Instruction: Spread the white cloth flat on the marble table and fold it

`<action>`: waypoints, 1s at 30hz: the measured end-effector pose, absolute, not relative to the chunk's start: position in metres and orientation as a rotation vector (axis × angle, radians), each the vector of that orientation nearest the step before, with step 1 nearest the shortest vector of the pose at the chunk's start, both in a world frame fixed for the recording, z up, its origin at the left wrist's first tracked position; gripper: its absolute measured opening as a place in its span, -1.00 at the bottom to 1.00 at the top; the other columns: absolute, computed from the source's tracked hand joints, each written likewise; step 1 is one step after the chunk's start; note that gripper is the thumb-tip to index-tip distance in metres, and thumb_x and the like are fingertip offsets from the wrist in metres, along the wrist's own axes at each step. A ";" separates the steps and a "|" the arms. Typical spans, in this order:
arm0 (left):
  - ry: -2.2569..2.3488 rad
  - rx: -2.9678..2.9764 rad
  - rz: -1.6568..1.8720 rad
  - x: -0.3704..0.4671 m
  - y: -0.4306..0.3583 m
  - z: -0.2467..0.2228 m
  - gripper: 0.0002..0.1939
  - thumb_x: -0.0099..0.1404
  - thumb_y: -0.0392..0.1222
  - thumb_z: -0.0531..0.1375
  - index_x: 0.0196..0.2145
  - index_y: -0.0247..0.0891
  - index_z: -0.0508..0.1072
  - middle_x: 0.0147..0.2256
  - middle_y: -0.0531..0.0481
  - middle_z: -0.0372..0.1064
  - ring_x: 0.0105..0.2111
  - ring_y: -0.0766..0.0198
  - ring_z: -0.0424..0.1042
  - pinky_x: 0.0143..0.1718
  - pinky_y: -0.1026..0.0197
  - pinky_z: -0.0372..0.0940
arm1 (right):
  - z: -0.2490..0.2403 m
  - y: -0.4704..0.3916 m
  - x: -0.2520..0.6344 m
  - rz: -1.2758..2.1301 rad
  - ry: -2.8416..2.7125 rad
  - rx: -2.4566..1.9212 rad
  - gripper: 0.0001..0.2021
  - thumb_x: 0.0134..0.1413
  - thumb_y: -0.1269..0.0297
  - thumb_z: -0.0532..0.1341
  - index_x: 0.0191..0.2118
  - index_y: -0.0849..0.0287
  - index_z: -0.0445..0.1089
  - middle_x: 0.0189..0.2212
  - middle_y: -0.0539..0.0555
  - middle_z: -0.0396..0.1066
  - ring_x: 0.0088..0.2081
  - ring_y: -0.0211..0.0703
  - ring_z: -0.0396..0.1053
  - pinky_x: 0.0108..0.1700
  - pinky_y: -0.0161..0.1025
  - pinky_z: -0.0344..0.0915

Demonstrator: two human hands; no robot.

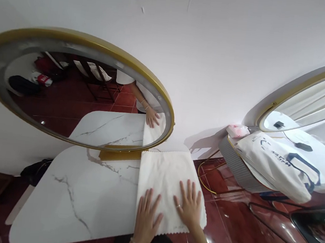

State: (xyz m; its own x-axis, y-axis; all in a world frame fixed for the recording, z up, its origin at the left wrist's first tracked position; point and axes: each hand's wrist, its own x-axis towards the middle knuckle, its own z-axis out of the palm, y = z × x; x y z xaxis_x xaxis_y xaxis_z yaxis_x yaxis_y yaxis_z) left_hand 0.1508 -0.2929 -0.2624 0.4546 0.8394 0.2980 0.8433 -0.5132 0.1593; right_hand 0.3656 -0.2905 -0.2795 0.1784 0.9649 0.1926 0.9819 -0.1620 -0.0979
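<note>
A white cloth (164,172) with scalloped edges lies flat over the right end of the marble-patterned table (85,194). Its straight left side is a fold or edge running front to back. Spread flat on the cloth's front left part is my left hand (146,216), open, with a bracelet at the wrist. My right hand (190,207), wearing a ring, rests open on the cloth's right part. Neither hand grips anything. The cloth's right edge hangs past the table there.
A round gold-framed mirror (166,87) stands on the table's back on a gold base (118,155). To the right, a second table holds a white cloth bag (274,160), a tissue pack (237,130) and another mirror (307,98). A black chair (313,230) stands at the lower right.
</note>
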 end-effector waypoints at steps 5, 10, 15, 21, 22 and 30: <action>-1.680 -2.600 -0.715 0.151 -0.256 -0.264 -0.57 0.34 -0.23 0.04 0.15 -0.16 0.33 0.24 -0.13 0.17 0.22 0.07 0.18 0.16 -0.01 0.23 | -0.281 -0.293 0.358 -0.108 -1.868 -2.282 -0.38 0.26 -0.11 -0.10 0.35 0.03 0.04 0.41 0.13 -0.23 0.41 0.10 -0.41 0.32 0.24 -0.29; -1.698 -2.520 -0.933 0.181 -0.160 -0.264 -0.52 0.39 -0.19 -0.01 0.24 -0.23 0.18 0.36 -0.18 -0.13 0.35 0.02 -0.11 0.27 -0.09 0.08 | -0.280 -0.288 0.359 -0.093 -1.871 -2.309 -0.38 0.27 -0.11 -0.12 0.35 0.03 0.05 0.41 0.14 -0.24 0.41 0.09 -0.42 0.32 0.22 -0.29; -1.817 -2.437 -0.933 0.189 -0.122 -0.280 -0.29 0.38 -0.04 0.03 0.36 -0.31 -0.13 0.38 -0.27 -0.22 0.37 -0.04 -0.21 0.29 -0.15 0.01 | -0.282 -0.294 0.362 -0.084 -1.886 -2.290 -0.34 0.25 -0.16 -0.13 0.37 0.01 -0.03 0.42 0.12 -0.31 0.41 0.13 -0.43 0.31 0.26 -0.26; -1.875 -2.379 -0.840 0.144 -0.132 -0.276 -0.28 0.39 0.01 0.01 0.37 -0.28 -0.15 0.38 -0.22 -0.19 0.37 0.02 -0.19 0.30 -0.10 -0.01 | -0.274 -0.300 0.332 -0.063 -2.046 -2.106 -0.33 0.20 -0.19 -0.01 0.37 -0.16 -0.11 0.42 0.08 -0.32 0.39 0.33 -0.43 0.25 0.43 -0.32; -1.887 -2.369 -0.831 0.131 -0.134 -0.273 -0.29 0.39 0.01 0.00 0.37 -0.28 -0.14 0.38 -0.21 -0.20 0.37 0.02 -0.20 0.31 -0.10 -0.02 | -0.272 -0.301 0.322 -0.052 -2.074 -2.070 -0.33 0.21 -0.17 -0.01 0.38 -0.15 -0.14 0.41 0.10 -0.30 0.39 0.33 -0.41 0.24 0.45 -0.34; -1.973 -2.288 -0.731 0.001 -0.128 -0.269 -0.29 0.39 0.07 -0.02 0.37 -0.31 -0.10 0.38 -0.24 -0.23 0.37 -0.04 -0.20 0.31 -0.16 -0.03 | -0.257 -0.294 0.221 0.199 -2.338 -1.690 -0.29 0.26 -0.05 -0.02 0.41 -0.07 -0.33 0.41 0.13 -0.30 0.38 0.38 -0.30 0.24 0.45 -0.36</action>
State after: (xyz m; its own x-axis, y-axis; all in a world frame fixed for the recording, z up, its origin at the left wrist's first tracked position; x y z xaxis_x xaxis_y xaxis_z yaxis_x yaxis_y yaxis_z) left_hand 0.0013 -0.1278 -0.2687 0.0838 0.9265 0.3668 0.9419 -0.1938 0.2742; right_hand 0.2207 -0.2936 -0.2571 -0.2965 0.9473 0.1210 0.9132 0.3183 -0.2544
